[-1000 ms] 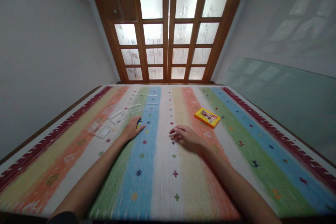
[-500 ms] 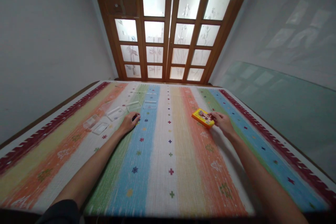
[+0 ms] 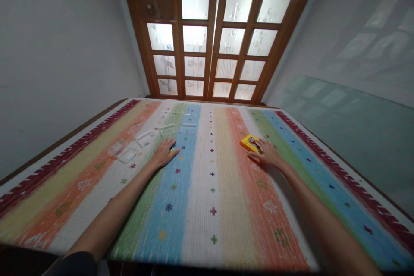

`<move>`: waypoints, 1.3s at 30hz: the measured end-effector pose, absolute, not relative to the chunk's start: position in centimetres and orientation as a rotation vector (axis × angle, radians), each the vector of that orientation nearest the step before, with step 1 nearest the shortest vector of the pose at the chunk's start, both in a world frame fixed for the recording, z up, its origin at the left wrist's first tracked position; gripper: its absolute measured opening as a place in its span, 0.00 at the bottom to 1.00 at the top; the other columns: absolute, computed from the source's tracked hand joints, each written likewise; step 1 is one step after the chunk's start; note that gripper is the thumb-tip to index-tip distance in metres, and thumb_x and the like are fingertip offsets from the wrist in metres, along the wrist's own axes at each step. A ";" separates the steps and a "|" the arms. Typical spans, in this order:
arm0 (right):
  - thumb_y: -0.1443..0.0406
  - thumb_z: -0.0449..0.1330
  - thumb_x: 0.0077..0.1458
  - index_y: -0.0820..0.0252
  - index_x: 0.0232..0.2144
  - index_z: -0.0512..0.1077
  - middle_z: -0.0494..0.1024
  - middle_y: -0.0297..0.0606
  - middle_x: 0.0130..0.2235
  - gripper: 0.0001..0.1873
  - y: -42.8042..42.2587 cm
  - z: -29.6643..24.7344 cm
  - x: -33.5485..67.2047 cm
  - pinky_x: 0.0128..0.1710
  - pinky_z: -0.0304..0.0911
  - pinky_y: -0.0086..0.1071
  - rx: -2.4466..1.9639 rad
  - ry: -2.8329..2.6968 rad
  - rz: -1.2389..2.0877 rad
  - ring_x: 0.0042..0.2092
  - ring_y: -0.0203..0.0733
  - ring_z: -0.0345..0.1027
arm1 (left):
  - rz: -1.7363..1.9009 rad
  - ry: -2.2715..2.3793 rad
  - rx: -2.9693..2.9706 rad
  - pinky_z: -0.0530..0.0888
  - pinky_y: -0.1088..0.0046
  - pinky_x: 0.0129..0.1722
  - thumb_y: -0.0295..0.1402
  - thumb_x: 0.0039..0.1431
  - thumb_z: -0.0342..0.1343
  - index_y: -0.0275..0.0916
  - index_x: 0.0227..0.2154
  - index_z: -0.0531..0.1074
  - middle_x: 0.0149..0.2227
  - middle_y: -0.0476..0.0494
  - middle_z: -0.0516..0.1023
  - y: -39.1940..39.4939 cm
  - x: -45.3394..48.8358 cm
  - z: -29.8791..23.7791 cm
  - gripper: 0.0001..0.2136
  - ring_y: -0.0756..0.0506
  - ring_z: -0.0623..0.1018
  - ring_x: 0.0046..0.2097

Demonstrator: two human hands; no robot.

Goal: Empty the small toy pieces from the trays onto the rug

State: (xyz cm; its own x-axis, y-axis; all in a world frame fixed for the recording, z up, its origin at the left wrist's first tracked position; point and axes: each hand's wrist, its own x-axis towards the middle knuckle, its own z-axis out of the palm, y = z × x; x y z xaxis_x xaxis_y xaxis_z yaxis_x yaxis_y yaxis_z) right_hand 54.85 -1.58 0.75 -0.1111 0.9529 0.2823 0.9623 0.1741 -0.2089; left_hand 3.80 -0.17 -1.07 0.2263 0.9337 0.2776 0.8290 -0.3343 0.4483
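My left hand (image 3: 164, 154) rests low over the tablecloth, its thumb and fingers curved around a small blue and yellow thing (image 3: 172, 149). Most of that thing is hidden by the hand, so its kind cannot be made out. On the right, a small flat yellow box (image 3: 247, 143) with a printed picture on top lies at a slant on the orange stripe. My right hand (image 3: 267, 154) grips its right end, with the thumb along the near side and the fingers over the top.
Several clear plastic containers stand left of centre: a tray (image 3: 127, 155), another tray (image 3: 145, 138) and one on the blue stripe (image 3: 188, 128). A striped tablecloth (image 3: 197, 189) covers the table. Wooden glazed doors (image 3: 211, 34) rise behind; a greenish glass panel (image 3: 349, 129) leans at right.
My left fingers have stretched out, showing more of the blue and yellow thing. The yellow box now sits flatter, and my right hand has spread further over it. The view has shifted slightly.
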 end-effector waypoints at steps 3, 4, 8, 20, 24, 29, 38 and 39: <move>0.49 0.63 0.52 0.60 0.55 0.71 0.75 0.55 0.54 0.32 -0.6 0.7 54.0 0.53 0.61 0.47 -1.934 -2.120 -0.113 0.55 0.62 0.67 | 0.812 1.640 2.311 0.65 0.52 0.64 0.43 0.64 0.51 0.36 0.47 0.77 0.58 0.32 0.75 0.6 4.1 -1.0 0.18 0.34 0.71 0.62; 0.50 0.62 0.53 0.60 0.54 0.71 0.76 0.54 0.53 0.31 -0.3 0.9 53.7 0.52 0.61 0.45 -1.964 -2.128 -0.116 0.53 0.60 0.68 | 0.831 1.627 2.319 0.67 0.53 0.63 0.42 0.64 0.51 0.37 0.45 0.77 0.56 0.33 0.77 0.8 4.1 -1.0 0.16 0.35 0.73 0.60; 0.51 0.64 0.52 0.62 0.53 0.72 0.78 0.54 0.50 0.29 -0.1 2.3 52.5 0.49 0.61 0.41 -2.042 -2.192 -0.124 0.51 0.58 0.70 | 0.912 1.594 2.346 0.72 0.56 0.57 0.37 0.64 0.51 0.38 0.38 0.76 0.46 0.36 0.80 1.0 3.9 -0.8 0.11 0.38 0.78 0.51; 0.52 0.58 0.61 0.65 0.55 0.69 0.74 0.56 0.51 0.27 -7.5 4.5 42.4 0.47 0.63 0.42 -1.719 -2.676 -0.192 0.47 0.56 0.69 | 1.135 1.544 2.383 0.69 0.51 0.60 0.38 0.68 0.43 0.37 0.43 0.74 0.48 0.34 0.77 -1.0 5.3 0.8 0.16 0.37 0.75 0.54; 0.55 0.54 0.63 0.68 0.56 0.69 0.73 0.60 0.53 0.26 -9.7 4.0 39.3 0.49 0.63 0.46 -1.605 -2.770 -0.323 0.50 0.58 0.68 | 1.066 1.185 2.553 0.68 0.51 0.62 0.41 0.69 0.47 0.39 0.55 0.69 0.55 0.35 0.75 -4.6 8.2 2.1 0.18 0.38 0.73 0.58; 0.54 0.55 0.62 0.75 0.61 0.65 0.68 0.70 0.59 0.33 -11.7 3.1 36.5 0.51 0.63 0.53 -1.447 -2.833 -0.461 0.54 0.66 0.66 | 0.766 0.820 2.650 0.60 0.47 0.68 0.54 0.53 0.65 0.36 0.70 0.49 0.68 0.26 0.60 -8.0 11.6 1.9 0.49 0.31 0.62 0.68; 0.58 0.53 0.63 0.79 0.65 0.60 0.63 0.74 0.63 0.36 -13.0 1.0 34.3 0.56 0.59 0.63 -1.298 -2.801 -0.401 0.60 0.72 0.63 | 0.739 0.797 2.296 0.63 0.51 0.66 0.45 0.51 0.69 0.39 0.68 0.53 0.65 0.29 0.64 -8.3 12.1 -0.4 0.46 0.33 0.67 0.65; 0.58 0.53 0.63 0.79 0.65 0.60 0.63 0.75 0.63 0.35 -13.0 0.9 34.2 0.56 0.59 0.63 -1.298 -2.799 -0.390 0.60 0.73 0.64 | 0.759 0.786 2.268 0.63 0.51 0.66 0.44 0.50 0.71 0.40 0.68 0.53 0.65 0.29 0.64 -8.3 12.2 -0.5 0.47 0.33 0.67 0.65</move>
